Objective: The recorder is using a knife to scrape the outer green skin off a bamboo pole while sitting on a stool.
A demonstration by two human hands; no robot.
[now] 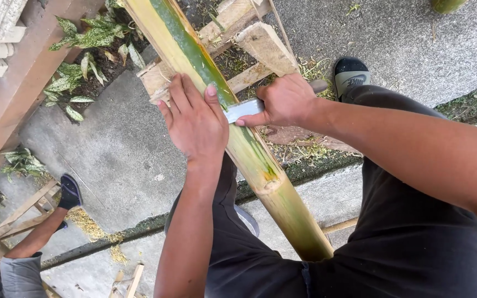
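Note:
A long green and yellow bamboo pole (282,198) runs from the top of the view down toward my lap, resting on a wooden frame (260,41). My left hand (194,118) lies flat on the pole and presses it down. My right hand (285,99) is closed around the handle of a knife. The knife's metal blade (241,109) lies across the pole, just beside my left thumb. Part of the pole's skin is shaved to pale yellow around the blade.
Concrete ground (117,154) lies below, with bamboo shavings (305,149) scattered about. Leafy plants (84,49) grow at the upper left. Another person's leg and dark sandal (68,192) sit at the lower left beside wooden slats. My sandalled foot (350,74) rests near the frame.

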